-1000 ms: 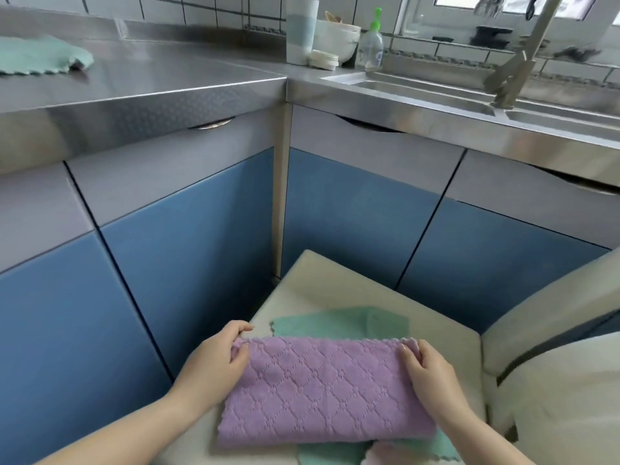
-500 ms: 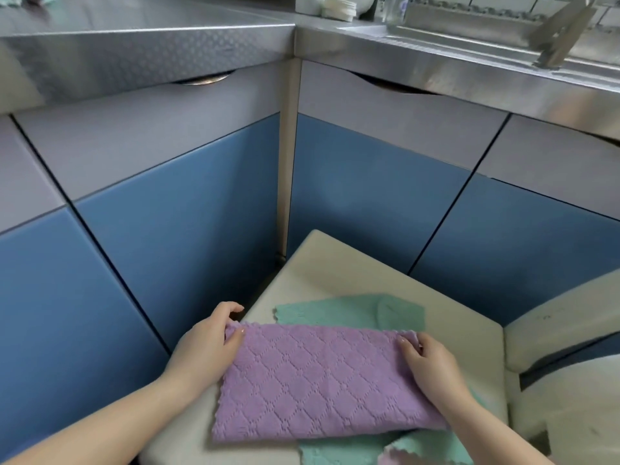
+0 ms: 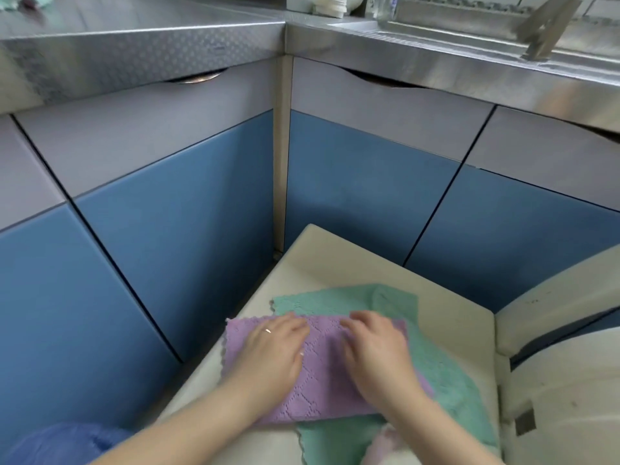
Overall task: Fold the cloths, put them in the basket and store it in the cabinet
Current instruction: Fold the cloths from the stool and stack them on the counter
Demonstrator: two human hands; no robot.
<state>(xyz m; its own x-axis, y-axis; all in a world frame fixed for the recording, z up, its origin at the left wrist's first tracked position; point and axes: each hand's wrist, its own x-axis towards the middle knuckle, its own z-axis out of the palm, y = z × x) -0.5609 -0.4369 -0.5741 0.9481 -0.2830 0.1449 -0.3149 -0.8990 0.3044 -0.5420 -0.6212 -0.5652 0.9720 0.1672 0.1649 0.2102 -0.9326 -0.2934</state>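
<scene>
A folded purple quilted cloth (image 3: 322,380) lies on a cream seat (image 3: 328,260). My left hand (image 3: 273,350) rests flat on its left half, fingers straight. My right hand (image 3: 377,350) lies flat on its right half. Under the purple cloth is a green cloth (image 3: 446,384), spread out toward the right and back. A pale pink cloth edge (image 3: 382,444) shows at the bottom. No basket is in view.
Blue and grey cabinet doors (image 3: 188,209) form a corner right behind the seat. A steel counter (image 3: 134,31) and a sink (image 3: 469,25) with a tap run along the top. A white chair arm (image 3: 553,297) stands at the right. Blue fabric (image 3: 63,444) shows bottom left.
Both hands let go of the purple cloth's ends and moved inward onto its top, now pressing it flat. The view tilted further down.
</scene>
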